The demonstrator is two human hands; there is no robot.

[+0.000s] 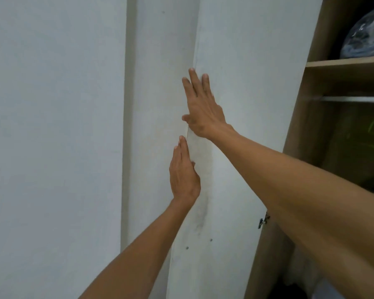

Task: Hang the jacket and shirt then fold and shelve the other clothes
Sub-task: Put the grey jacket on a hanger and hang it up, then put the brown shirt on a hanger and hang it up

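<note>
A white wardrobe door [246, 104] stands open in the middle of the view. My right hand [203, 106] lies flat on its face near the free edge, fingers spread and pointing up. Just below it, my left hand [184, 173] is at the same edge, fingers straight and together, holding nothing. To the right the wooden wardrobe [300, 126] is open, showing a metal hanging rail [354, 99] under a shelf [345, 62]. Dark clothing with a green mark [367, 134] hangs in shadow below the rail. No jacket or shirt is in either hand.
A white wall [52, 126] fills the left half, with a narrow white panel [156, 83] beside the door. A clear plastic-wrapped dark bundle [365, 33] sits on the top shelf. A small metal hinge [262, 221] shows at the door's inner edge.
</note>
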